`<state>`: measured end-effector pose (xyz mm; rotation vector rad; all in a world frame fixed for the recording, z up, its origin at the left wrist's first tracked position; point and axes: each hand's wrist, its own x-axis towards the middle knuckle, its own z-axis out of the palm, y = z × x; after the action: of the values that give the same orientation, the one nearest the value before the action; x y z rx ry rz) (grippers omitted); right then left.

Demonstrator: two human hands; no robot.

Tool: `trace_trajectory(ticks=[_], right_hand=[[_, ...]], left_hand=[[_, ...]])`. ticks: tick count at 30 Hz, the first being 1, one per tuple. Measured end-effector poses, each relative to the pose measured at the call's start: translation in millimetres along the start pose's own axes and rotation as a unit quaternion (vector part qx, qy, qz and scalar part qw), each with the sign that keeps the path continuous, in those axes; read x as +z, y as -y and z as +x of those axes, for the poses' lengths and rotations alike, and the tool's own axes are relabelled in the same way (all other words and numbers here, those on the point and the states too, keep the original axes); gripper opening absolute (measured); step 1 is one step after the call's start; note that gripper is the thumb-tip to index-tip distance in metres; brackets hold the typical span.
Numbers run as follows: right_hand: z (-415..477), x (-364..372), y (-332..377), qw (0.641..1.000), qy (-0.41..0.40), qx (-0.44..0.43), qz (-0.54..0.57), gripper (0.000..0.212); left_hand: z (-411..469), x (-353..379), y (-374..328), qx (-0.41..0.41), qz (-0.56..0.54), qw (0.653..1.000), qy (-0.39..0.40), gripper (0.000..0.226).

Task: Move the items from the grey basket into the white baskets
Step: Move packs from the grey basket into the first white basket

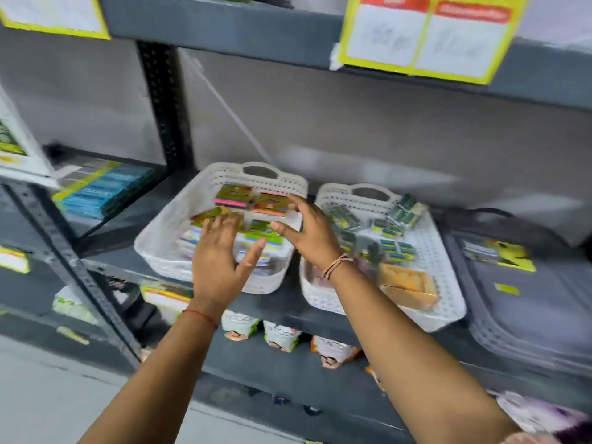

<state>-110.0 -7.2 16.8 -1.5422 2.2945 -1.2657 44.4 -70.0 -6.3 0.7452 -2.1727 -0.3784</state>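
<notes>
Two white baskets stand side by side on the middle shelf. The left white basket (166,232) holds colourful flat boxes (235,196). Over it hovers my left hand (221,254), fingers spread, holding nothing. My right hand (309,232) reaches over that basket's right rim, fingers apart beside an orange-pink box (272,205); whether it touches the box is blurred. The right white basket (429,248) holds small green-blue packets (395,249) and an orange box (408,285). The grey basket (528,312) sits at the far right with a yellow packet (509,256) inside.
A dark upright post (161,104) divides the shelving. Blue boxes (102,190) lie on the left shelf. White pouches (282,336) stand on the shelf below. Yellow-edged labels (429,36) hang from the shelf above. The image is motion-blurred.
</notes>
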Motion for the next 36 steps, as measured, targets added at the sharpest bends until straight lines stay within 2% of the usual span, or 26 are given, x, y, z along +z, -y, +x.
trace_trajectory(ticks=[5,8,11,13,17,20,24,29,31,33,36], right_hand=[[-24,-86,-61,0.994,-0.086,0.044,-0.055,0.056],[-37,-136,-105,0.984,-0.13,0.086,-0.088,0.05],[-42,-178,-156,0.968,-0.142,0.156,-0.139,0.046],[-40,-198,-190,0.951,-0.115,0.208,-0.196,0.049],[-38,-214,-251,0.915,0.002,0.266,-0.304,0.057],[-39,-215,-273,0.901,0.055,0.285,-0.323,0.068],[-37,-214,-285,0.89,0.082,0.297,-0.337,0.07],[-37,-223,-280,0.863,0.077,0.285,-0.41,0.055],[-41,-227,-274,0.864,0.067,0.279,-0.413,0.049],[-46,-231,-266,0.88,0.036,0.283,-0.378,0.047],[-53,-233,-242,0.918,-0.061,0.282,-0.272,0.051]], left_hand=[[-4,54,-90,0.086,-0.032,0.992,0.089,0.075],[-12,78,-114,0.119,-0.007,0.985,0.127,0.076],[-16,89,-119,0.116,0.027,0.984,0.13,0.077],[-16,92,-119,0.099,0.041,0.986,0.128,0.079],[-17,93,-117,0.08,0.038,0.989,0.117,0.081],[-17,94,-116,0.071,0.028,0.991,0.106,0.082],[-17,93,-117,0.071,0.025,0.992,0.104,0.082],[-16,93,-118,0.067,0.024,0.991,0.112,0.081],[-16,93,-119,0.06,0.02,0.991,0.115,0.082],[-16,91,-120,0.057,0.018,0.991,0.116,0.082],[-16,87,-121,0.065,0.012,0.991,0.117,0.083]])
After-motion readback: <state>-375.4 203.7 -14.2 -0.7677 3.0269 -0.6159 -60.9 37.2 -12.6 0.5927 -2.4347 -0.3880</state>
